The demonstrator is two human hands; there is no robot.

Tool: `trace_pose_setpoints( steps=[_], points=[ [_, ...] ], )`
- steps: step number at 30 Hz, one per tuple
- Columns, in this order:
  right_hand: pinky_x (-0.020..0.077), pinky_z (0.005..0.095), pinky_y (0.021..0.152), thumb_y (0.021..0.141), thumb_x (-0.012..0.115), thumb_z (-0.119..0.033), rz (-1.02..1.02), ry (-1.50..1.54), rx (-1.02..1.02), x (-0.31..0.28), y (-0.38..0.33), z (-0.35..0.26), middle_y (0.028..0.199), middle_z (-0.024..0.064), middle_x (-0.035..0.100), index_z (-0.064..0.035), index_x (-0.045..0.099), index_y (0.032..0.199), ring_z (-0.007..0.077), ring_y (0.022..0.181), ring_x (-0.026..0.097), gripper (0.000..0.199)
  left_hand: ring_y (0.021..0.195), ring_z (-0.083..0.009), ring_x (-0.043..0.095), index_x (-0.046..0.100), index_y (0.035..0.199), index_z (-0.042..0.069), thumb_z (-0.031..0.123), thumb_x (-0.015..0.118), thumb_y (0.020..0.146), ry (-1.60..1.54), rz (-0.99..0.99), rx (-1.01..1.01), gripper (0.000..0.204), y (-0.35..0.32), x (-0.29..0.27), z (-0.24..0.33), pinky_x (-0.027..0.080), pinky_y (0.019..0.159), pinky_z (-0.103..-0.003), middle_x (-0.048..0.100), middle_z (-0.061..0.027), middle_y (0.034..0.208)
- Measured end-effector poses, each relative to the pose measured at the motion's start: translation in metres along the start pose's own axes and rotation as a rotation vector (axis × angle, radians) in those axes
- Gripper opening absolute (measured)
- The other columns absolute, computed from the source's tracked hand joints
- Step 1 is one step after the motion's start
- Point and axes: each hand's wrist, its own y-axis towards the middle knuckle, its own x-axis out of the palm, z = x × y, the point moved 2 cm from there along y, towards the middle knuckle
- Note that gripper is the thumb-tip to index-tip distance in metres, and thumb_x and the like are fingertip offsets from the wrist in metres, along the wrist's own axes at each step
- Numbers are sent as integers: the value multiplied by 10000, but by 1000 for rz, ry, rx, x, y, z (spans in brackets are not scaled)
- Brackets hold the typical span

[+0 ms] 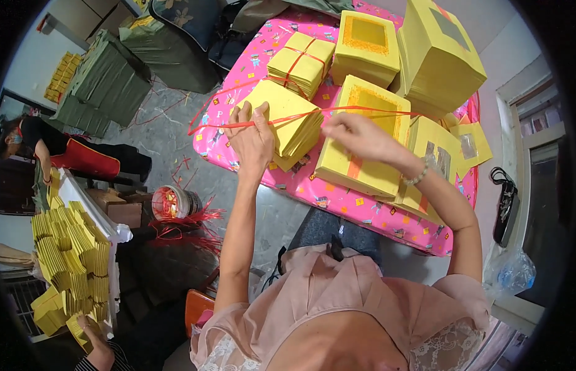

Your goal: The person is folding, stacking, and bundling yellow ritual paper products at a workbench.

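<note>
My left hand [249,137] lies with its fingers spread on the near left corner of a stack of yellow paper [288,114], pressing it down. A thin red plastic strip [294,116] runs across that stack and past my left fingers, and loops out beyond the table's left edge. Over the stack's right side, my right hand [362,137] is closed, its fingers curled beside the strip; it seems to pinch it, though the fingertips are partly blurred. Behind lies a smaller yellow bundle [302,62], tied crosswise with red strip.
Several yellow paper stacks [366,43] fill the right of the pink-covered table [328,191]. A bucket [176,203] with red strips around it stands on the floor at left. Two other people are at a side table [108,229] with folded yellow paper. Green-wrapped bales [105,77] stand behind.
</note>
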Motion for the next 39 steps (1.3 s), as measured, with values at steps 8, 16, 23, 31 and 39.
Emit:
trace_pose_setpoints(
  steps=[8,16,23,31,39],
  points=[
    [366,160,440,976,519,-285,85,735,285,-16,82,35,741,-50,550,-35,615,1003,13,551,474,269,1270,-371,396,673,1163,155,330,256,1006,26,5,19,479,-3,-1,1,224,1077,-492,527,-190,1296],
    [477,388,615,851,661,-282,209,-212,140,18,141,41,664,156,630,-2,658,762,256,628,616,293,1288,-386,366,665,1173,149,309,292,1002,-42,15,51,441,-8,4,-10,246,1074,-507,500,-206,1323],
    [472,398,647,853,605,-265,-14,-310,226,32,154,65,698,171,636,-7,661,783,281,668,624,274,1386,-383,238,509,1317,13,311,284,1024,-311,50,54,474,-21,16,-26,193,1130,-463,382,-207,1445],
    [451,390,622,854,588,-301,-178,-237,264,38,165,78,705,173,618,4,598,727,225,641,583,330,1427,-313,188,235,1462,-21,372,249,1029,-583,387,-244,585,-36,42,-23,142,1156,-383,235,-224,1518],
    [435,341,618,920,562,-314,-349,-199,423,48,172,73,767,61,633,22,645,830,140,658,516,358,1090,-211,542,424,1320,-3,432,286,1024,-1373,258,-955,545,-57,58,-35,424,933,-344,535,-129,1226]
  ],
)
